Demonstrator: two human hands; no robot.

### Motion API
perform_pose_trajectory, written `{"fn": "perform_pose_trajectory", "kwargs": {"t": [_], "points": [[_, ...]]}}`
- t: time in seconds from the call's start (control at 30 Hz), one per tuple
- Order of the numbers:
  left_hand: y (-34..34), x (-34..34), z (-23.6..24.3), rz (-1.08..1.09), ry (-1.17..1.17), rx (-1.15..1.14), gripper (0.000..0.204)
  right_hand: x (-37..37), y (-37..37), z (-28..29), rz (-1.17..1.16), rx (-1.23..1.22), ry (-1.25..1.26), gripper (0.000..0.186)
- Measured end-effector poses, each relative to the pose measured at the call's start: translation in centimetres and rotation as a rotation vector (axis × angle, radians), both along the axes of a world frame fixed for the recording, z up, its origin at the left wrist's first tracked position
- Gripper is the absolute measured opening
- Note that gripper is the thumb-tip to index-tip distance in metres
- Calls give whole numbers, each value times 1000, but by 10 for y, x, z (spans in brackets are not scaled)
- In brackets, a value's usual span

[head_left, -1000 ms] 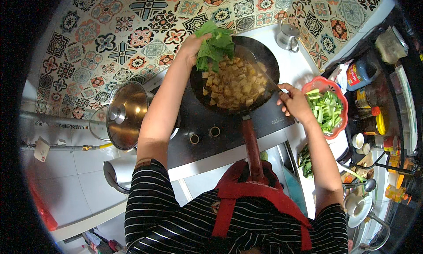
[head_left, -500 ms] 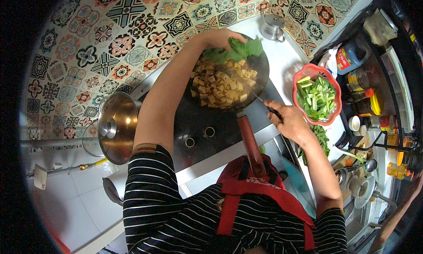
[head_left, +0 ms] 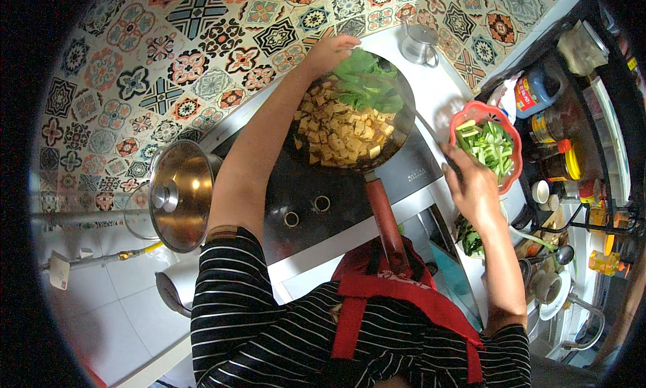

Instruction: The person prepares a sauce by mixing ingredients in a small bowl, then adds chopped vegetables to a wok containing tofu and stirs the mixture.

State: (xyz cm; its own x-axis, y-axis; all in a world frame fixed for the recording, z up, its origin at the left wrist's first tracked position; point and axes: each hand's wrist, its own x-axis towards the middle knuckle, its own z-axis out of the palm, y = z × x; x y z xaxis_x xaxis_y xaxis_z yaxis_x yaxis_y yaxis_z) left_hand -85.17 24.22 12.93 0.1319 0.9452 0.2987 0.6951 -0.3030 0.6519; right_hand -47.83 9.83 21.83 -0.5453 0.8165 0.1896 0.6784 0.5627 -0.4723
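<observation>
Beyond the far left rim of the frying pan [head_left: 406, 129], my left hand [head_left: 334, 54] is closed, its fingertips at the top edge of a large green leaf [head_left: 370, 85]. That leaf hangs over the far right part of the pan, above browned tofu cubes [head_left: 336, 136]. My right hand [head_left: 474, 189] is wrapped round a long-handled cooking utensil [head_left: 429, 128]. Its thin shaft slants up to the pan's right rim, and its working end cannot be made out. Beside that hand is a red scalloped bowl [head_left: 517, 161] of chopped green stalks [head_left: 490, 146].
The pan's red handle [head_left: 383, 216] points toward me over the black cooktop [head_left: 269, 220]. A lidded steel pot [head_left: 180, 196] stands left. Far right of the pan sits a metal cup [head_left: 418, 46]. Bottles and jars [head_left: 564, 165] line a rack at the right; more greens [head_left: 471, 240] lie below the bowl.
My left hand has moved a little up and left, and the leaf now hangs farther down over the tofu. My right hand has drawn the utensil right, away from the food.
</observation>
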Motion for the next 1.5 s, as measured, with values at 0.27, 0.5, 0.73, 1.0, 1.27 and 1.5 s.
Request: {"fn": "perform_pose_trajectory", "kwargs": {"t": [0.27, 0.5, 0.73, 1.0, 1.27, 1.5], "points": [[-67, 0, 61, 270, -292, 32, 21, -12, 26, -30, 65, -276, 53, 31], [-159, 26, 88, 318, -544, -12, 16, 9, 39, -18, -153, -865, 305, 33], [-200, 46, 82, 437, -626, -2, 14, -22, 61, -30, -38, -360, 83, 30], [-237, 53, 56, 533, -671, -86, 16, -24, 49, -37, -50, -1070, 297, 32], [-237, 64, 51, 498, -395, -20, 15, 2, 6, -52, 58, -271, 131, 37], [-120, 191, 120, -66, -285, -81, 18, 5, -15, -68, -55, -205, 236, 34]]}}
